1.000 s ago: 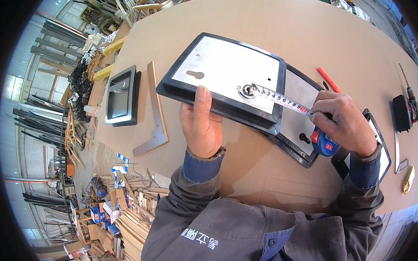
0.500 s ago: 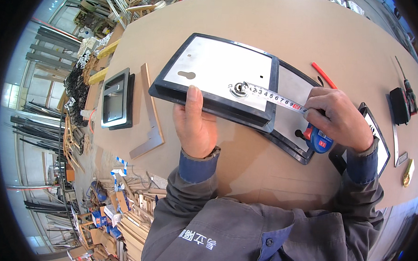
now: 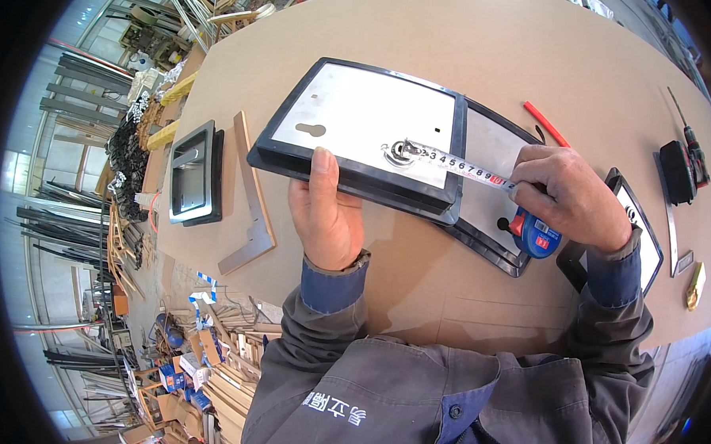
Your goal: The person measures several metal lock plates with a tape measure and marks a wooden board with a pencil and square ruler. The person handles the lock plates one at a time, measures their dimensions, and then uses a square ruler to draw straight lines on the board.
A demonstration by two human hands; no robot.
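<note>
Our left hand (image 3: 328, 221), thumb raised against the near rim, grips the panel (image 3: 361, 103) over the table (image 3: 427, 27); our right fingers (image 3: 535, 200) curl closed on the tape (image 3: 539, 232). Should either grip loosen, the thin blade (image 3: 470, 171) could bow or slip off the metal ring (image 3: 397, 154). The panel's pale sheet looks smooth, its black rim bevelled; the tape's blue case is rounded.

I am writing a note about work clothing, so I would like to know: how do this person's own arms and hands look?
The left hand and the right hand are bare and ungloved. The long sleeves are dark grey and creased, with wide navy blue cuffs at the wrists.
</note>
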